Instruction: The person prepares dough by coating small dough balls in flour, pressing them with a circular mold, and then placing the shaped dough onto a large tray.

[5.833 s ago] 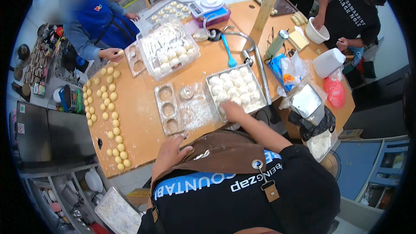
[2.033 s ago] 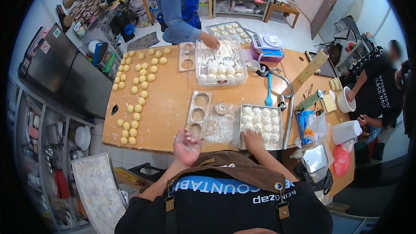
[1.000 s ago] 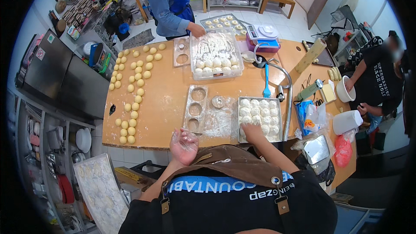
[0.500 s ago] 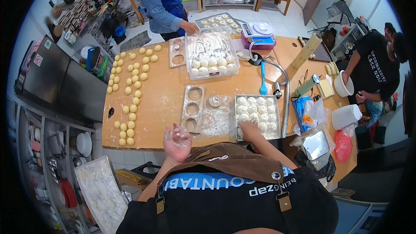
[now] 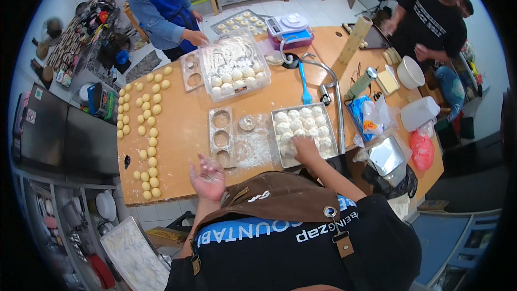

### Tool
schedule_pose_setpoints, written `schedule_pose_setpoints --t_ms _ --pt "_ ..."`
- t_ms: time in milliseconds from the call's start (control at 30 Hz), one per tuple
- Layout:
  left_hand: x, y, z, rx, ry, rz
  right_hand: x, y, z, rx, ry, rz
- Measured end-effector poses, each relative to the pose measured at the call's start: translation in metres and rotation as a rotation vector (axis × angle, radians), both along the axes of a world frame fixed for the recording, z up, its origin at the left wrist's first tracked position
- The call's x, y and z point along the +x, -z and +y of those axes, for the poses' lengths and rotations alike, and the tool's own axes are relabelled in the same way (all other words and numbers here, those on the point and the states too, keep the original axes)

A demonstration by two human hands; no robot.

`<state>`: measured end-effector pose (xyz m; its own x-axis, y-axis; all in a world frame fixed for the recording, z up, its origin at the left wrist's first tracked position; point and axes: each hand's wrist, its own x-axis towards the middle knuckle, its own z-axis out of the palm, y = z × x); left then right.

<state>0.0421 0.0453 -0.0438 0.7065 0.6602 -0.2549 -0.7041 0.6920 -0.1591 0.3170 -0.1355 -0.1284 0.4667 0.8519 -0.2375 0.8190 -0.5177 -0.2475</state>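
My left hand (image 5: 209, 178) is held palm up over the table's near edge, fingers spread, with flour on the skin and nothing in it. Inside a square metal tray (image 5: 338, 136) of floured white dough balls (image 5: 307, 124), my right hand (image 5: 305, 150) reaches down near the front. Its fingers bend over a dough ball there, and their tips are hidden. Left of the tray, a round metal cutter (image 5: 247, 123) stands on a floury patch. Beside it lies a floury board with three round holes (image 5: 221, 138).
Yellow dough balls (image 5: 152, 151) lie along the table's left side. Beyond the board is a plastic box (image 5: 229, 94) of floured dough balls. A blue brush (image 5: 306, 83), bent metal tube (image 5: 340, 113), white bowl (image 5: 411, 72) and white jug (image 5: 421, 113) stand to the right. Two co-workers are across the table.
The whole view has shifted. My right hand has moved slightly right within the tray; my left hand stays open. The co-worker at the right has drawn a hand out of the white bowl and straightened.
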Motion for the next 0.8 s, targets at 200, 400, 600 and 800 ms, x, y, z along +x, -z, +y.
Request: schedule_pose_setpoints --t_ms 200,400,600,800 --pt "-0.006 0.037 0.023 0.125 -0.047 0.012 0.035 0.029 -0.028 0.277 0.264 -0.082" --pt "-0.006 0.038 0.025 0.148 -0.040 0.010 0.069 0.017 -0.054 0.429 0.422 0.007" --pt "-0.002 0.061 0.024 0.084 -0.011 0.120 0.043 0.017 -0.051 0.219 0.162 0.252" --pt "0.014 0.062 0.003 0.044 0.088 0.173 0.008 0.027 -0.023 -0.145 -0.072 0.306"
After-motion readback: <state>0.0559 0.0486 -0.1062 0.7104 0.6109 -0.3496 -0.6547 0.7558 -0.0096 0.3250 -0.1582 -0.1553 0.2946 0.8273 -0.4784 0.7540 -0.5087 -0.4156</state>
